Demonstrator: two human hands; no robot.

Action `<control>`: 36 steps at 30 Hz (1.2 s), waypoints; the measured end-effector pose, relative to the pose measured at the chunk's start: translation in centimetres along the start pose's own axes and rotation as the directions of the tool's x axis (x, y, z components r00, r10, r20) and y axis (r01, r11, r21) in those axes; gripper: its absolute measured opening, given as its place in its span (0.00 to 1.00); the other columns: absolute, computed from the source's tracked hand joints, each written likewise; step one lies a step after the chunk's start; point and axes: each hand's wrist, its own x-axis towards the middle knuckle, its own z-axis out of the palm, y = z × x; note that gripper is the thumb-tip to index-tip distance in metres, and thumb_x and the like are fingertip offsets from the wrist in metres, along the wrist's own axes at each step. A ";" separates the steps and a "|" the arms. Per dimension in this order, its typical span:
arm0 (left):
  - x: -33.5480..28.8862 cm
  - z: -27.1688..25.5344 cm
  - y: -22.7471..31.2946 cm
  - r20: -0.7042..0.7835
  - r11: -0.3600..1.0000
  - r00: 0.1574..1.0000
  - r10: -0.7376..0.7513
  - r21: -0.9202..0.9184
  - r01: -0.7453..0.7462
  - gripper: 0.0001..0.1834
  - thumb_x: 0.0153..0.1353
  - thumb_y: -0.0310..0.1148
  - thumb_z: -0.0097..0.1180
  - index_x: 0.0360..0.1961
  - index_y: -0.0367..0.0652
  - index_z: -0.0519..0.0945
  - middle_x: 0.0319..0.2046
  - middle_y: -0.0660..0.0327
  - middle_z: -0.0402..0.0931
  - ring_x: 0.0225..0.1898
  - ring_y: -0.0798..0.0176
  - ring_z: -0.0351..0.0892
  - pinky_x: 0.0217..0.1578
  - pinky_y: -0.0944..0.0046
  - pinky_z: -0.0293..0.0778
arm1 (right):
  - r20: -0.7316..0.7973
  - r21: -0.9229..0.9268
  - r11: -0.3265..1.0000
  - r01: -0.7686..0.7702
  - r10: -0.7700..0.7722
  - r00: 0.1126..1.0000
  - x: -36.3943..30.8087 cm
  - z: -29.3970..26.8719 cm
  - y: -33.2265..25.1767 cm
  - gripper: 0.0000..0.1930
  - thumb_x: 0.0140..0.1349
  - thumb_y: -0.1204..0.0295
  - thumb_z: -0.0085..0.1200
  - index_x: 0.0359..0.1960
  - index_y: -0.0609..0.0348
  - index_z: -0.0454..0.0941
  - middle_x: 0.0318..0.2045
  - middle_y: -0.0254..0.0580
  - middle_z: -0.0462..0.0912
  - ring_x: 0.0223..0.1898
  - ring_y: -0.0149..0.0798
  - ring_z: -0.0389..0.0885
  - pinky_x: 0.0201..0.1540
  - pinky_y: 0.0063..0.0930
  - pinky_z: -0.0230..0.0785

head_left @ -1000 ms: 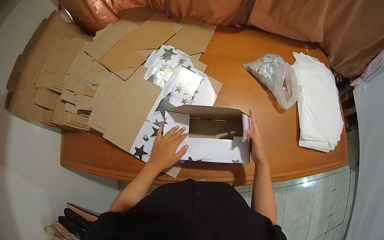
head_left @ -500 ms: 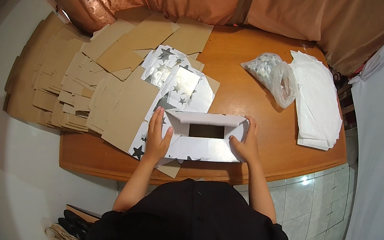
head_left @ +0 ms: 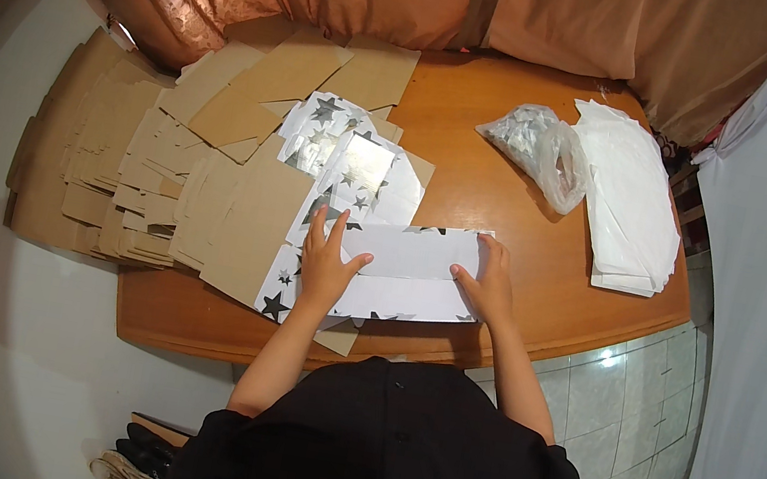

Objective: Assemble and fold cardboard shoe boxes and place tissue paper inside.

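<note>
Just below frame ctr, L hand (head_left: 325,270) & R hand (head_left: 489,288), both part-open, brace opp. ends of the white star-print box (head_left: 409,302), top flaps (head_left: 417,253) apparently being folded down, next move prob. needing even pressure.

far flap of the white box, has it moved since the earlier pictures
Yes: the far flap has folded down toward the table's near edge and lies flatter than before.
</note>
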 end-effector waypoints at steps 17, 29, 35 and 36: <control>-0.9 0.9 -4.5 0.266 0.766 0.913 -0.309 -0.499 0.405 0.57 0.43 0.39 0.70 0.66 0.35 0.43 0.61 0.40 0.52 0.59 0.47 0.61 0.58 0.55 0.61 | 0.029 0.517 0.796 -0.316 0.352 0.936 -0.2 0.3 4.0 0.51 0.45 0.60 0.67 0.66 0.60 0.44 0.54 0.66 0.64 0.56 0.52 0.66 0.55 0.38 0.63; -0.5 0.9 -3.9 0.432 0.659 0.821 -0.373 -0.500 0.562 0.49 0.54 0.57 0.56 0.65 0.35 0.49 0.61 0.40 0.57 0.59 0.46 0.64 0.57 0.57 0.61 | 0.180 0.420 0.811 -0.408 0.367 0.913 0.9 -0.6 3.1 0.41 0.58 0.47 0.50 0.64 0.64 0.52 0.56 0.53 0.68 0.54 0.43 0.70 0.51 0.34 0.66; 0.9 -5.1 0.1 0.283 0.489 0.952 -0.118 -0.818 0.303 0.33 0.68 0.55 0.28 0.57 0.34 0.61 0.56 0.48 0.65 0.57 0.54 0.65 0.59 0.60 0.55 | 0.115 0.716 0.552 -0.428 0.512 0.851 1.8 -6.8 -0.6 0.33 0.68 0.45 0.25 0.48 0.64 0.71 0.46 0.47 0.75 0.43 0.36 0.75 0.46 0.29 0.68; 1.4 -6.4 1.4 0.146 0.328 0.988 -0.053 -0.932 0.155 0.30 0.69 0.52 0.27 0.53 0.34 0.66 0.55 0.50 0.66 0.55 0.57 0.66 0.58 0.60 0.57 | 0.108 0.717 0.553 -0.424 0.514 0.851 2.1 -8.1 -0.4 0.33 0.68 0.45 0.25 0.48 0.64 0.71 0.46 0.47 0.75 0.43 0.36 0.75 0.46 0.29 0.68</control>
